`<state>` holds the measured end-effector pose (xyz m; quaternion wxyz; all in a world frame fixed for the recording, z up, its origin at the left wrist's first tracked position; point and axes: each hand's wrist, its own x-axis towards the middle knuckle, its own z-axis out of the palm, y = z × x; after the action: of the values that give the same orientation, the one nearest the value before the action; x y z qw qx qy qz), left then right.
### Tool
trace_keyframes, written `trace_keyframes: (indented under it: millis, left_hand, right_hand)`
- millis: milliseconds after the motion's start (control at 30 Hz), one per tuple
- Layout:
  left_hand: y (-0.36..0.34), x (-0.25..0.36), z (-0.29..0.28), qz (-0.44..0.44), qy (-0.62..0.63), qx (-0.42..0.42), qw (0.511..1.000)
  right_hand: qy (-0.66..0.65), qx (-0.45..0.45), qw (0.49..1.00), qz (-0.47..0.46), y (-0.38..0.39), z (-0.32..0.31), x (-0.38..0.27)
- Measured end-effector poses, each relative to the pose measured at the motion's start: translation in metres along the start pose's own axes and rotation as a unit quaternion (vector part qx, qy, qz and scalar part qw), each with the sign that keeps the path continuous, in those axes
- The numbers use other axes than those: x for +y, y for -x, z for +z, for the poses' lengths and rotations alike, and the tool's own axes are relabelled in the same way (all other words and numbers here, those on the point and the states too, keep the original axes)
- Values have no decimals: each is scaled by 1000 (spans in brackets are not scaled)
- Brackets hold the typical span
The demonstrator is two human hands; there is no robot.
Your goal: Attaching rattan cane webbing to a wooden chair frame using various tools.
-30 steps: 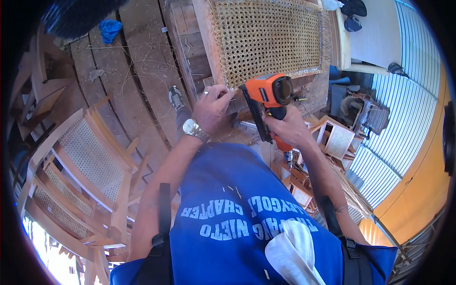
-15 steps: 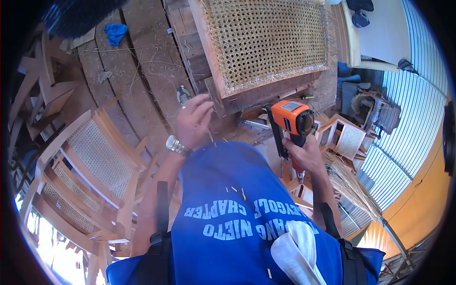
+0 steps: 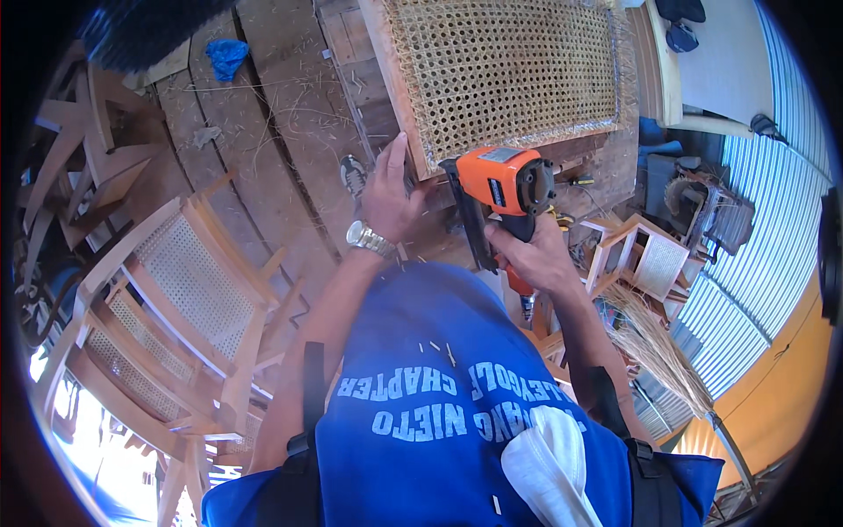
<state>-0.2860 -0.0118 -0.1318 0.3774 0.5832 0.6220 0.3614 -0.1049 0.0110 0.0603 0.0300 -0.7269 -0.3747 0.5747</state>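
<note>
A rectangular woven cane panel [image 3: 509, 70] in a pale wooden frame lies on a rough wooden bench [image 3: 351, 53]. My left hand [image 3: 391, 189] grips the frame's lower-left corner, index finger along its outer side and thumb toward the bottom edge. My right hand [image 3: 536, 250] is wrapped around the handle of an orange-and-black nail gun [image 3: 505, 176]. The gun's nose sits at that same corner, just right of my left hand; whether it touches the wood I cannot tell.
Cane-backed chairs [image 3: 184, 290] stand close at left, more chair frames [image 3: 650, 259] at right beside long dried strands [image 3: 650, 342]. A dark machine [image 3: 702, 215], pale board [image 3: 720, 61] and corrugated sheeting [image 3: 729, 307] line the right. A blue plastic bag [image 3: 226, 57] lies on the plank floor.
Half a second ago both hands were lower, away from the frame. Now they are back up at the corner, the left hand on the wood and the nail gun raised to it.
</note>
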Motion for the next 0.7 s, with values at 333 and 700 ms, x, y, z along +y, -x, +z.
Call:
trace_keyframes:
  millis: [333,700]
  left_hand:
    - [-16,2,-21,72,-56,-13,996]
    - [-31,7,-54,14,162,-80,983]
  right_hand:
    - [102,36,994,-26,-9,12,0]
    - [125,36,988,-82,19,-2,17]
